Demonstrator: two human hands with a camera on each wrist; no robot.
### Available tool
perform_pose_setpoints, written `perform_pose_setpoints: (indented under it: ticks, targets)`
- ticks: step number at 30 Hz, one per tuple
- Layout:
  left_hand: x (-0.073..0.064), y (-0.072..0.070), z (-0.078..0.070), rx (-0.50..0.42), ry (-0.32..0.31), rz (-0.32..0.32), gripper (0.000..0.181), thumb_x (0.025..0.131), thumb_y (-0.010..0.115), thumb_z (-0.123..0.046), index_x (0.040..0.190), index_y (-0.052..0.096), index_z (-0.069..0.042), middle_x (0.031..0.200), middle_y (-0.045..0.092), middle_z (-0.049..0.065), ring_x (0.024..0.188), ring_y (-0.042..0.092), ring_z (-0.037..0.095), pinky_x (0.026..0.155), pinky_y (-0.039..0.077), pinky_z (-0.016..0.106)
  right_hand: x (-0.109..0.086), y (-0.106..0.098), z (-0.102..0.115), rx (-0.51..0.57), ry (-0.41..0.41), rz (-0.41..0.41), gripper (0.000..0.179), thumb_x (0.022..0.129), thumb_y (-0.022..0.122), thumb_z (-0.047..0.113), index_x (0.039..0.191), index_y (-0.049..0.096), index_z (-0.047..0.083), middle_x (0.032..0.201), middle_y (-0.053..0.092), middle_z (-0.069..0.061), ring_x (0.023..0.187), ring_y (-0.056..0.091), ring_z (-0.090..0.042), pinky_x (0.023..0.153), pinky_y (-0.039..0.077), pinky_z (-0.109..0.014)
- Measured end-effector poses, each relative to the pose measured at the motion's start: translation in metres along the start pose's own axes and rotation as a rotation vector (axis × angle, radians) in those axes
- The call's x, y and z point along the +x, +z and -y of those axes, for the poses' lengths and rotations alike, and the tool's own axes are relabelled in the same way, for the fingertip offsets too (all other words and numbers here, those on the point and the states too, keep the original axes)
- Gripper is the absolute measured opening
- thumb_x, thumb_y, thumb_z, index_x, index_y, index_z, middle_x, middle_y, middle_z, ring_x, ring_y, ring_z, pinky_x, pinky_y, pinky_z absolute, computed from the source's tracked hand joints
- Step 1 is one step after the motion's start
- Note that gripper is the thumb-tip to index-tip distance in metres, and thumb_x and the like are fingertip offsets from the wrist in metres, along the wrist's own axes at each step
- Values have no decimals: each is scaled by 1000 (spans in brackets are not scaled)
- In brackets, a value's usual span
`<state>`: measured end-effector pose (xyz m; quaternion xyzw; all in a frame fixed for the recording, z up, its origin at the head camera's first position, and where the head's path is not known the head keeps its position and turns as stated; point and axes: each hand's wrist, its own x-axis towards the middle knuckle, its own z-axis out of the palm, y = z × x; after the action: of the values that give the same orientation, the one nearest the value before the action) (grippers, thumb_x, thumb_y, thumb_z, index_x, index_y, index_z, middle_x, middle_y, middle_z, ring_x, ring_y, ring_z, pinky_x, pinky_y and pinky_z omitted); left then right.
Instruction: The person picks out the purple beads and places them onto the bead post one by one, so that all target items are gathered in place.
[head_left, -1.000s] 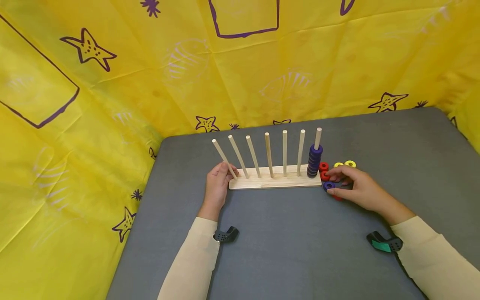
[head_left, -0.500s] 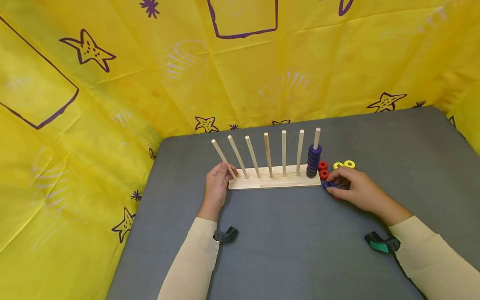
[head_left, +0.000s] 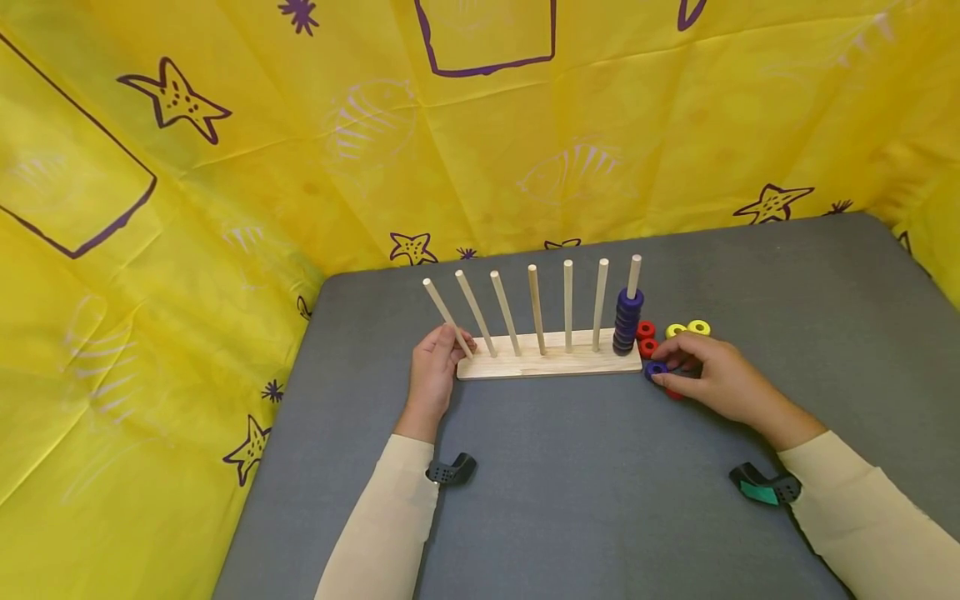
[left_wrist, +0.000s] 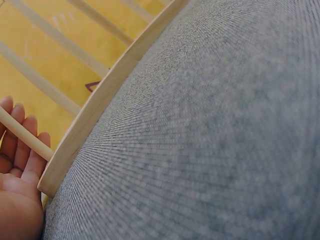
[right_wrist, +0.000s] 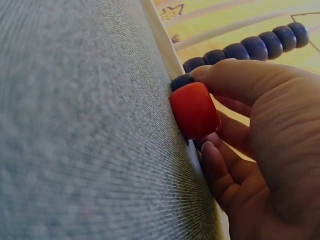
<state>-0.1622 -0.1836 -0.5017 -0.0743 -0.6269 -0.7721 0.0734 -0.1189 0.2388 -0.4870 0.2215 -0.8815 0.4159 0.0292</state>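
Note:
A wooden peg stand with a row of upright pegs rests on the grey table. My left hand is at its left end, thumb and fingers around the end peg. Blue rings are stacked on the rightmost peg, with the peg's top bare. Just right of the base, my right hand pinches a loose blue ring, low at the tabletop. In the right wrist view, my thumb touches that blue ring, and a red ring stands in front of it, near the fingertips.
Two red rings lie beside the stand's right end, behind the pinched ring. Farther right are yellow rings, close behind my right hand. A yellow patterned cloth hangs behind the table.
My right hand has shifted slightly left, drawing the blue ring a little toward the stand. The left hand and the stand stay in place.

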Motion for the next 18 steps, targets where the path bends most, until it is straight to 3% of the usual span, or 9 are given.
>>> perform_pose_setpoints:
  ticks: [8,18]
  targets:
    - [0,1,-1,-3,2,-6,63,103,69,-54,97,69,9,97,69,14,93,69,21,88,57,31,0,0,2,-39,22,36,25,91,91,10,111,76,8,99,68,3,88,64,-19,76,57,-32]
    - [0,0,-1,9,5,-4,66,103,69,-55,98,68,11,97,68,17,93,69,22,87,57,31,1,0,5,-77,57,46,24,91,91,13,109,76,7,97,66,3,87,62,-19,74,56,-36]
